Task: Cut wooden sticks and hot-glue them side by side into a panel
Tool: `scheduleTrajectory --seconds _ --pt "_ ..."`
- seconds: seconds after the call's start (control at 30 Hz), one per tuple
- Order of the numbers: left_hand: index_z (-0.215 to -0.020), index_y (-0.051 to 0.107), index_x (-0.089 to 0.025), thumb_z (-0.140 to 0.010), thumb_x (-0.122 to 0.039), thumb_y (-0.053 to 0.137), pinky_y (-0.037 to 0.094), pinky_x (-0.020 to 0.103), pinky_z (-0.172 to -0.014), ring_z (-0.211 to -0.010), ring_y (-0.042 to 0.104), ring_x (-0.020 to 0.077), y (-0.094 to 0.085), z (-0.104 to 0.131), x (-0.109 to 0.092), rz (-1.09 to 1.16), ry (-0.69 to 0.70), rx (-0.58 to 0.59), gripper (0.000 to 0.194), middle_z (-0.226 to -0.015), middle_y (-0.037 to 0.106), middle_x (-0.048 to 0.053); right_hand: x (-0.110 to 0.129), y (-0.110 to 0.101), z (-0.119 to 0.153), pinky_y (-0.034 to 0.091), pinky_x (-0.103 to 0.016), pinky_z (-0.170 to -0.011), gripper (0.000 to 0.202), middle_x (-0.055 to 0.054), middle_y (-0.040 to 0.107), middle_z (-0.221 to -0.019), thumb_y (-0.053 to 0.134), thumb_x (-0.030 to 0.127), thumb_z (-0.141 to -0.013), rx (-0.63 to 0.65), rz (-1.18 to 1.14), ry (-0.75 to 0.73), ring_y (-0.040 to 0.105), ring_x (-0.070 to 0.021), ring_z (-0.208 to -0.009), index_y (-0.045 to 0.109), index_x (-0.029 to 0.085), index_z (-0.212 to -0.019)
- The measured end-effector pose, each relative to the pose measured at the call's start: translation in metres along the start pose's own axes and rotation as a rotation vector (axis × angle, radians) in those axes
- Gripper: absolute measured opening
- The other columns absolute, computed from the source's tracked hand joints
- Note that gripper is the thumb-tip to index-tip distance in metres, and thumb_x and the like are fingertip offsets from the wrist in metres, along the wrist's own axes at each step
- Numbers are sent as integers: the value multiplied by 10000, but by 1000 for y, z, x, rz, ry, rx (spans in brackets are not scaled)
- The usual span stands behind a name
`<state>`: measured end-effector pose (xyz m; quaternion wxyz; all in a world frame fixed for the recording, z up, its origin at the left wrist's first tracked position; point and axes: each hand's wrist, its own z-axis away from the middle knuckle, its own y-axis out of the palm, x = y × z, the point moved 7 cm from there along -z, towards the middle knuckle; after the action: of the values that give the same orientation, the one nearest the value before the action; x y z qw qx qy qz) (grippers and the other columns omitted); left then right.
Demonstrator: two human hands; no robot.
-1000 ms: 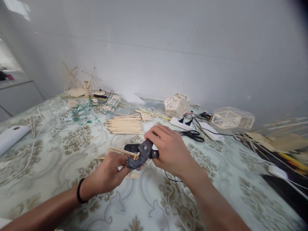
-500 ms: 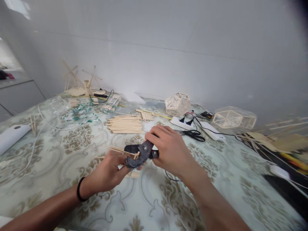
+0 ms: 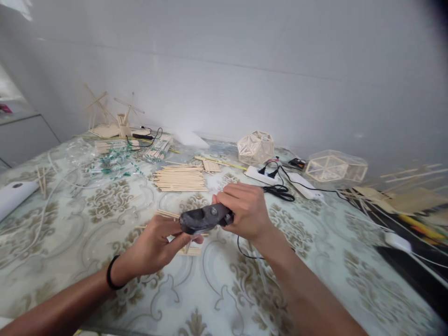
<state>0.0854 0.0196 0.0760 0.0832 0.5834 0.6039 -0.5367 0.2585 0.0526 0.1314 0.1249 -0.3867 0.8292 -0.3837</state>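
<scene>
My right hand point(image 3: 247, 210) is wrapped round the handles of a dark cutting tool point(image 3: 203, 218), whose jaws look closed and point left. My left hand point(image 3: 152, 245) is pinched beside the jaws, holding thin wooden sticks point(image 3: 167, 213) that stick out past its fingers; the tool hides most of their near ends. A few short stick pieces point(image 3: 191, 251) lie on the table just beyond the left fingertips. Farther back is a pile of wooden sticks point(image 3: 180, 178) laid side by side.
Power strips point(image 3: 262, 175) with black cables stand behind my right hand. Stick-built polyhedron frames point(image 3: 256, 147) and windmill-like models point(image 3: 123, 125) are at the back. Plastic wrappers point(image 3: 114, 163) lie back left, a white device point(image 3: 17, 196) far left, a black board point(image 3: 409, 275) at right.
The tool's jaws have closed and turned, now hiding the stick ends seen between them before. My right hand's grip has tightened on the handles. The view has shifted slightly.
</scene>
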Motion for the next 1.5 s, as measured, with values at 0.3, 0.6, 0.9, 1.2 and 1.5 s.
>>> scheduleTrajectory --seconds 0.3,0.6,0.9,1.2,1.5 --pt "-969 819 -222 -1098 -240 575 536 146 -753 -812 799 106 0 -3 -5 55 5 9 277 -918 850 -31 -2 -10 -6 308 -258 -521 387 53 405 -535 634 271 -920 22 -419 265 361 -106 -518 489 215 -565" --pt "-902 800 -193 -1083 -336 596 570 228 -713 -716 760 158 5 -1 4 54 -9 -26 308 -831 835 11 32 -4 -6 536 -245 -669 27 4 780 -731 726 211 -868 244 -795 279 716 -147 -645 725 195 -846" --pt "-880 797 -160 -1108 -384 528 583 237 -698 -781 777 188 -26 -12 14 9 -48 -40 418 -854 836 56 27 -7 -4 389 -227 -591 60 47 658 -660 755 184 -811 260 -741 283 537 -96 -583 701 181 -785" --pt "-1212 699 -160 -1053 -378 682 639 426 -905 -1021 727 221 -9 -13 57 -140 -48 164 270 -1199 730 86 26 -4 -3 369 -233 -592 62 46 636 -666 710 175 -834 289 -736 286 514 -101 -602 677 183 -782" --pt "-1088 766 -166 -1083 -459 607 628 373 -917 -961 759 209 -6 -16 34 101 -48 185 334 -1068 804 79 26 -1 -3 382 -229 -607 74 46 657 -680 699 154 -823 278 -738 310 527 -106 -619 658 195 -777"
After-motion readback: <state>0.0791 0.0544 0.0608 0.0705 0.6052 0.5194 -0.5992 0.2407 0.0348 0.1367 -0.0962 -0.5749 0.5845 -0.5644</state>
